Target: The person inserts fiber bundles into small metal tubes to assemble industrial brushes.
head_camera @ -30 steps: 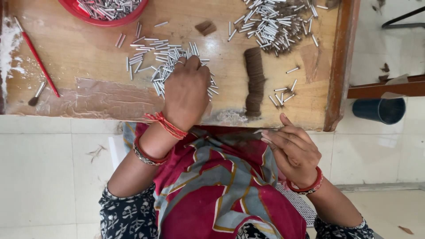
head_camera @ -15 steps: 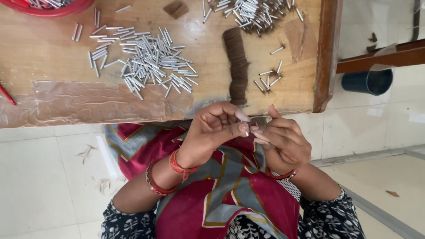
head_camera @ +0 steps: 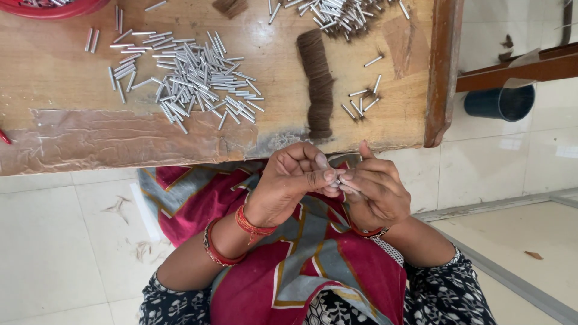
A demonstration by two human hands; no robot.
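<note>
The person's left hand (head_camera: 292, 180) and right hand (head_camera: 376, 189) meet over the lap, just below the near edge of the wooden desk (head_camera: 54, 78). The left hand's grip is pinched nearly shut, thumb against forefinger, on a small silvery tube (head_camera: 335, 180) that shows only as a sliver between the fingertips. The right hand's fingers curl in against the same spot, touching the left fingertips; whether its grip has hold of the tube too, or of something else, cannot be told (the fingers hide it). Red bangles (head_camera: 224, 250) ring the left wrist, and a beaded one sits on the right.

On the desk, well apart from the hands, lies a loose heap of thin metal tubes (head_camera: 192, 81) to the left. A long bundle of brown hair (head_camera: 317, 78) lies lengthwise near the middle, its near end close to the desk's edge, just above the hands. A few stray tubes (head_camera: 361, 102) sit beside it on the right, and another heap of tubes (head_camera: 340, 12) lies at the far edge. A red bowl's rim (head_camera: 48, 7) shows at the top left corner. A dark blue cup (head_camera: 500, 102) stands on the tiled floor to the right of the desk.
</note>
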